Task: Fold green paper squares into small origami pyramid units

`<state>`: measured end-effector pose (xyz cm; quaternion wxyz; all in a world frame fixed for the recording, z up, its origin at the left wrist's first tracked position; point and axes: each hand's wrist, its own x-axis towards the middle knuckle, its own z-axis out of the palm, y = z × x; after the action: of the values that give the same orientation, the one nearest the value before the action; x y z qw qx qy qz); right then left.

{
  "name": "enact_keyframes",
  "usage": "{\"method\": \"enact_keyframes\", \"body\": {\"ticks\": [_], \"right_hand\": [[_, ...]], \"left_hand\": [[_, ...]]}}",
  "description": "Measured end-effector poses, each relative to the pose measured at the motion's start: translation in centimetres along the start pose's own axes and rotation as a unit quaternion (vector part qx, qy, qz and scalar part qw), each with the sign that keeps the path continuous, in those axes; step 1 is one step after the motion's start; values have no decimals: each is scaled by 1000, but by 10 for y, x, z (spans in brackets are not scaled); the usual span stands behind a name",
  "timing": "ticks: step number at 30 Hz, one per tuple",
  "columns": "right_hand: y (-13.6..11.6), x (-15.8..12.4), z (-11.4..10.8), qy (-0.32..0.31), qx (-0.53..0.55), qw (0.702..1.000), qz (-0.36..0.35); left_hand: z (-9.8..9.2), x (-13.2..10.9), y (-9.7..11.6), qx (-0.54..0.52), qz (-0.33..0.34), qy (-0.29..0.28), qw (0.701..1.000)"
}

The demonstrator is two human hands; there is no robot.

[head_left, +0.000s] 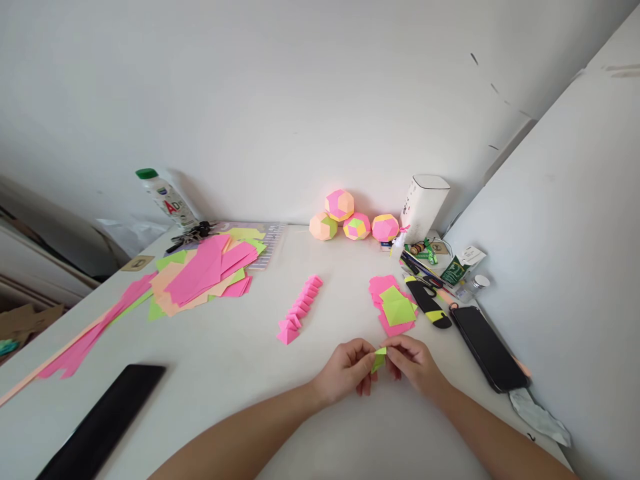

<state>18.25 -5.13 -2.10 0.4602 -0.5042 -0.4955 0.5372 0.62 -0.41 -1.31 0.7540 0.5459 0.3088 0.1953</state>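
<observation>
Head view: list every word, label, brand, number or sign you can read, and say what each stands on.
"AD": on the white bottle with the green cap; smaller lettering beside it is too blurred to read.
White container: dark markings, too small to read.
Green packet: pale print, too small to read.
Grey ruled mat: markings too small to read.
Brown card at left: dark mark, unreadable.
Table: black squiggle, unclear.

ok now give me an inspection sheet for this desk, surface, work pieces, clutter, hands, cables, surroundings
Surface: white table, paper spread at its left
Work pieces: green paper piece in hand; pink folded pieces in a row; green sheets on pink ones
Clutter: black-and-yellow tool and black phone, right side
Hands: left hand and right hand both pinch the green piece
Cables: none clearly seen
Surroundings: pale back wall, four paper balls before it
</observation>
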Motion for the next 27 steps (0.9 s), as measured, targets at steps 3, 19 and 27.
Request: {"method": "enact_keyframes", "body": {"ticks": [3,19,27], "right_hand": [[2,1,-1,14,17,1000,0],[1,2,-3,-4,66,998,1],[-3,3,-1,22,32,999,34]], "left_hand": [[0,1,0,-15,-3,0,1000],[1,6,-6,-49,41,73,995],[1,7,-12,-66,41,107,991]]}}
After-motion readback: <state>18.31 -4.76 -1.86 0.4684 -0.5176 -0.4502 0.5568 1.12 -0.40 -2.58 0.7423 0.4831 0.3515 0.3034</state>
